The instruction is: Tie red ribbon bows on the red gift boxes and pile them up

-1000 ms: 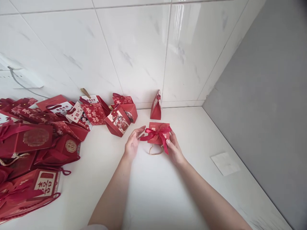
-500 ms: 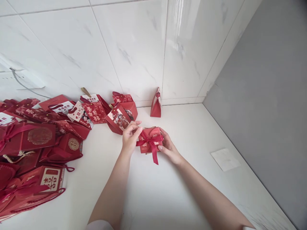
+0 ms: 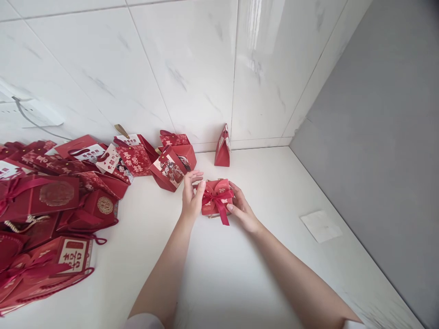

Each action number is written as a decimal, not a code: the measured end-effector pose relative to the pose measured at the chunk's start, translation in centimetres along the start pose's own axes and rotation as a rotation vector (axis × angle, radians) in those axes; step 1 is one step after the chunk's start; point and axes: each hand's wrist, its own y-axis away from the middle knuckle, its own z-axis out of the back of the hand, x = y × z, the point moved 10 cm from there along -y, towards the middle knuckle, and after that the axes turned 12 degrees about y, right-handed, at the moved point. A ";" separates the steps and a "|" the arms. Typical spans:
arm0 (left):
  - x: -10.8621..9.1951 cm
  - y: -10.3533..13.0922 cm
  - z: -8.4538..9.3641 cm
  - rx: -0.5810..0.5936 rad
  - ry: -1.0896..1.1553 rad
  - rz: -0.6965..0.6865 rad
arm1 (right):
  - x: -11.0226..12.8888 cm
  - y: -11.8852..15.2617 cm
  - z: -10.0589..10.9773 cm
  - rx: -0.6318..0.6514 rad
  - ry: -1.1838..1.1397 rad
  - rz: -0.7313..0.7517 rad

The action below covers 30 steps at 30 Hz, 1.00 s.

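A small red gift box (image 3: 216, 189) with gold lettering and a dark red ribbon bow (image 3: 218, 199) is between my hands, low over the white surface. My left hand (image 3: 193, 194) is at its left side, thumb against the box's edge and fingers curved behind. On the other side, my right hand (image 3: 243, 209) grips the box's right side, its thumb on the front near the bow. Behind my left hand stands a red box with a printed picture (image 3: 168, 169). The undersides of the held box are hidden.
Many red gift boxes (image 3: 58, 196) are heaped at the left. A triangular red box (image 3: 222, 148) stands by the tiled wall (image 3: 192, 68). On the white surface (image 3: 137, 237), a folded white paper (image 3: 321, 226) lies at the right, near a grey panel (image 3: 377, 137).
My left hand has moved slightly right and more upright along the box's left edge. The box has shifted a little, and the ribbon's left loop is now partly behind my left thumb.
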 end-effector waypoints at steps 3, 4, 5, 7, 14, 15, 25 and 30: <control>1.4 0.6 -2.0 0.174 0.163 0.106 | -0.4 -0.1 0.8 -0.071 -0.001 0.001; 1.9 0.9 -2.5 0.214 0.217 0.155 | -0.5 -0.1 1.0 -0.092 0.000 -0.002; 2.3 1.1 -3.0 0.243 0.264 0.204 | -0.5 -0.2 1.2 -0.105 0.002 -0.007; 3.0 1.5 -3.4 0.264 0.309 0.282 | -0.4 -0.2 1.2 -0.104 0.009 -0.009; 4.2 1.8 -3.4 0.235 0.282 0.331 | -0.3 -0.1 0.9 -0.077 0.021 -0.002; 4.4 1.9 -3.4 0.221 0.304 0.325 | -0.4 -0.2 1.0 -0.083 0.015 -0.003; 6.5 3.5 -5.6 0.436 0.495 0.380 | -2.0 -0.5 2.2 -0.176 -0.107 -0.098; 6.7 3.1 -5.0 0.402 0.471 0.426 | -1.5 -0.8 1.8 -0.133 -0.147 -0.071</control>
